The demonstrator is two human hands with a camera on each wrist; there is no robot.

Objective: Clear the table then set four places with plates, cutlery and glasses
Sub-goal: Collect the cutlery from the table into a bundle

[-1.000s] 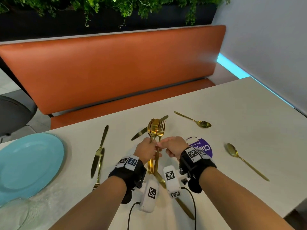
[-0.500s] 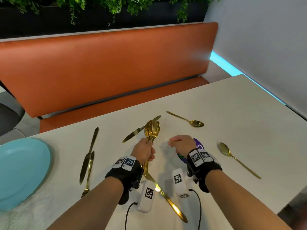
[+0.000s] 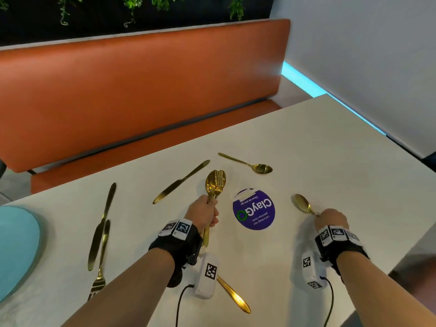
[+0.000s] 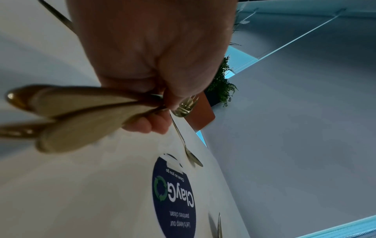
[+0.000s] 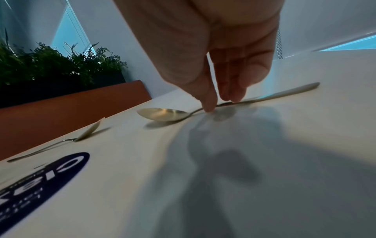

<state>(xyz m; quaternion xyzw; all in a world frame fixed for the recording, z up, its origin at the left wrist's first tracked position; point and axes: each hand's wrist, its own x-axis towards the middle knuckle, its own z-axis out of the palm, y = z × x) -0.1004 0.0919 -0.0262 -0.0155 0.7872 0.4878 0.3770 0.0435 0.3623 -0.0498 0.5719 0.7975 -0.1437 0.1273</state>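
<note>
- Left hand [image 3: 203, 212] grips bundled cutlery [image 3: 215, 185] above table [image 3: 330, 161]
- Right hand [image 3: 331, 219] fingertips [image 5: 209, 107] pinch spoon [image 5: 162, 114] lying flat
- Knives [image 3: 180, 181], fork [image 3: 100, 267], plate [image 3: 16, 251] nearby
- Sticker [image 3: 253, 208]: "ClayGo", "Clean as you go"

Plate [image 3: 16, 251]: I see it cut by the left edge | bundle of cutlery [image 3: 215, 185]: I cannot count the pieces, they overlap | spoon [image 3: 303, 205]: handle hidden under right hand [image 3: 331, 219] in head view | sticker [image 5: 40, 182]: blurred, cut off.
</note>
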